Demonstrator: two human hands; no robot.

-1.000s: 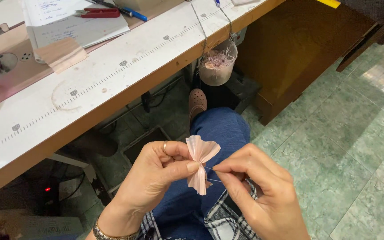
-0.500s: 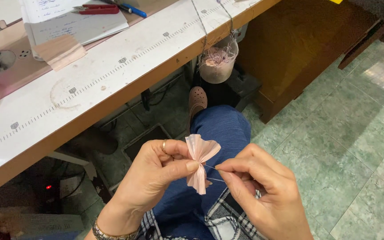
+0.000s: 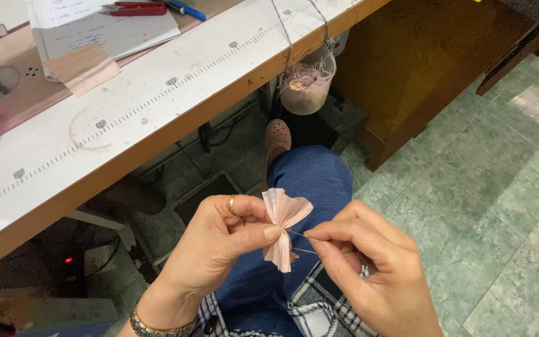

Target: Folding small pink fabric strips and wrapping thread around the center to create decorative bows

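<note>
The left hand (image 3: pixel 219 246) was pinched shut on a pink gathered fabric piece (image 3: pixel 284 224), held above the lap in blue trousers (image 3: pixel 310 181); the right hand (image 3: pixel 369 268) sat just beside it, its fingertips closed on a thin thread (image 3: pixel 301 242) running to the fabric's waist. Ahead lay the white worktable (image 3: pixel 157 106) with its printed ruler strip, carrying papers (image 3: pixel 104 31), red scissors (image 3: pixel 135 9) and a blue pen (image 3: pixel 188 11); a clear cup of thread scraps (image 3: pixel 307 87) hung from its wooden edge; a clog (image 3: pixel 277 137) showed under it. Compared with half a second before, both hands and the fabric kept nearly the same pose. The green tiled floor (image 3: pixel 500 187) lay open to the right; the table edge stood well apart from the hands.
</note>
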